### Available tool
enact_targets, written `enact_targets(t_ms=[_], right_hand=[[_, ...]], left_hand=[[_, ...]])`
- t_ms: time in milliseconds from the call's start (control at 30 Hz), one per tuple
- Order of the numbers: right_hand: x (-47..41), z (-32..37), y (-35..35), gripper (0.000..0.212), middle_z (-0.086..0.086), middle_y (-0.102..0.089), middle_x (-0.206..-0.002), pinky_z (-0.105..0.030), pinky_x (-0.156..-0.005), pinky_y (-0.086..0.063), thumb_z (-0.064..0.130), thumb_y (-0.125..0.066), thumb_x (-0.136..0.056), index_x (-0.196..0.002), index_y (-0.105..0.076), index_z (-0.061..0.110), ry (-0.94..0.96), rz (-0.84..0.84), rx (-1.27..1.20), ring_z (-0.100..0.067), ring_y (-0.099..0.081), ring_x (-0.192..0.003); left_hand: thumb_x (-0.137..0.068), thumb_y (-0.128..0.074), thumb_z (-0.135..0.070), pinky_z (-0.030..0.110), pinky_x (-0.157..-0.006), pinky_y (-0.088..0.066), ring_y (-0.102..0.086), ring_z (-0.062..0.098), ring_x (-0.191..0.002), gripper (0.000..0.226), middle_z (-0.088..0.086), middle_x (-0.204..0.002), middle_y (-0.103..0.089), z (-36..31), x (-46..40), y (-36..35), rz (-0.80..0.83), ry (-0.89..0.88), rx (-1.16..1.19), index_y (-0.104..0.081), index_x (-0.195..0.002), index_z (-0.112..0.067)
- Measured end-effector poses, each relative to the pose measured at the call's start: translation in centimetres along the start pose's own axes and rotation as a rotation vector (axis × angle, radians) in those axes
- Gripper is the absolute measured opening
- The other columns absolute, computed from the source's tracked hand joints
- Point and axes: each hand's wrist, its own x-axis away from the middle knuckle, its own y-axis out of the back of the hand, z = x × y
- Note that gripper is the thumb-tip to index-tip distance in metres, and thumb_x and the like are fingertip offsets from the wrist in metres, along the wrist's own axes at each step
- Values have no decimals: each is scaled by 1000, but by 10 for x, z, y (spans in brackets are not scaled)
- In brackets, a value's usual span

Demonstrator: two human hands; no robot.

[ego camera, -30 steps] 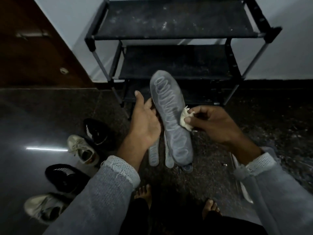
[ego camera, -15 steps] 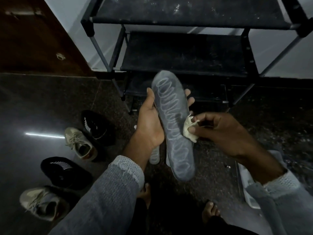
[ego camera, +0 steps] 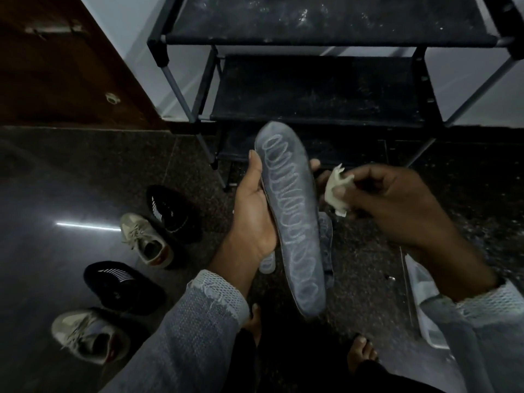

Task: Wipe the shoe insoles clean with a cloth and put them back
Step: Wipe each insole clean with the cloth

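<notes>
A: What does the left hand (ego camera: 252,214) have?

B: The insole (ego camera: 292,219). Its grip wraps the insole's left edge, thumb up along the near side, fingertips (ego camera: 314,163) peeking past the far edge. The insole stands nearly on end, toe up and heel down, patterned face toward the camera.

A: And the right hand (ego camera: 391,202)?

B: Its grip is closed on the cloth (ego camera: 336,191), a small pale wad pinched between thumb and fingers. The cloth sits just to the right of the left grip, off the insole's edge, not touching the patterned face as far as I can tell. That hand is blurred.

A: Anything below the left grip?

B: More insoles (ego camera: 326,236) lie on the floor (ego camera: 368,279) behind the held one, partly hidden. Bare feet (ego camera: 363,350) show lower down.

A: And out to the sides?

B: Left of the left grip, four shoes on the floor: two black ones (ego camera: 170,211) (ego camera: 122,285) and two pale laced ones (ego camera: 144,242) (ego camera: 88,333), alternating in a row. Beyond both grips stands a dark rack (ego camera: 312,89), its shelves dusty. Under the right wrist lies a flat pale thing (ego camera: 425,302); I cannot tell what it is.
</notes>
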Motion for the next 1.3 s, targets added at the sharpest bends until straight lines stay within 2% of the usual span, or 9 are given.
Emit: enact_targets(t_ms=[200, 333, 533, 667, 900, 967, 1100, 1200, 1300], right_hand=[[-6, 4, -11, 12, 9, -71, -89, -19, -71, -55, 10, -70, -85, -95, -70, 17, 236, -245, 165, -7, -68, -80], [-8, -1, -16, 9, 7, -68, -93, -10, -69, -50, 15, -68, -87, -95, -69, 20, 304, -303, 287, -1, -64, -82], [-7, -1, -34, 15, 2, -65, -101, -2, -75, -42, 12, -66, -88, -102, -70, 14, 412, -333, 479, -3, -58, -86], [-3, -4, -43, 22, -1, -64, -104, 1, -78, -35, 10, -63, -88, -108, -70, 16, 464, -265, 574, -5, -56, -90], [-13, -6, -25, 21, -4, -66, -105, 2, -80, -37, 13, -64, -89, -109, -71, 13, 431, -445, 515, -5, -57, -90], [-12, -5, -30, 24, -3, -64, -104, -2, -80, -41, 12, -63, -90, -112, -70, 12, 448, -429, 499, -8, -59, -90], [-5, -2, -43, 27, -2, -62, -104, -11, -82, -47, 9, -63, -89, -115, -69, 13, 530, -301, 508, -9, -59, -91], [-8, -1, -37, 23, -3, -62, -100, -6, -75, -43, 13, -62, -91, -112, -71, 13, 511, -334, 512, -8, -57, -85], [-18, -2, -21, 20, -6, -63, -100, 1, -73, -38, 14, -62, -91, -109, -72, 10, 463, -452, 517, -8, -57, -83]], left_hand=[[-90, -42, -65, 48, -100, -40, -60, 24, -97, 66, 8, -105, -65, 14, 5, -4, 6, 24, -84, -61, -122, -9], [-92, -41, -60, 54, -110, -30, -53, 28, -106, 63, 12, -113, -59, 21, 7, -10, 46, 42, -106, -61, -123, -8], [-96, -34, -52, 41, -106, -41, -55, 28, -117, 61, 14, -121, -61, 28, 12, -20, 47, 49, -87, -53, -131, -5], [-95, -34, -54, 37, -95, -51, -65, 26, -106, 61, 14, -114, -67, 26, 13, -16, 48, 69, -37, -60, -123, -6], [-95, -44, -53, 51, -116, -28, -44, 36, -133, 66, 21, -140, -49, 37, 9, -16, 6, 7, -164, -49, -137, -3], [-92, -49, -54, 51, -114, -31, -47, 38, -130, 66, 23, -137, -52, 37, 9, -15, -2, 13, -187, -53, -134, -3], [-97, -34, -52, 37, -96, -51, -64, 26, -108, 58, 14, -116, -66, 32, 13, -13, 37, 73, -116, -63, -122, -9], [-95, -37, -52, 39, -102, -46, -61, 27, -112, 57, 13, -119, -65, 30, 14, -11, 34, 62, -143, -65, -120, -10], [-93, -47, -55, 53, -114, -31, -48, 37, -128, 64, 22, -136, -53, 34, 11, -12, -18, 31, -231, -56, -131, -4]])
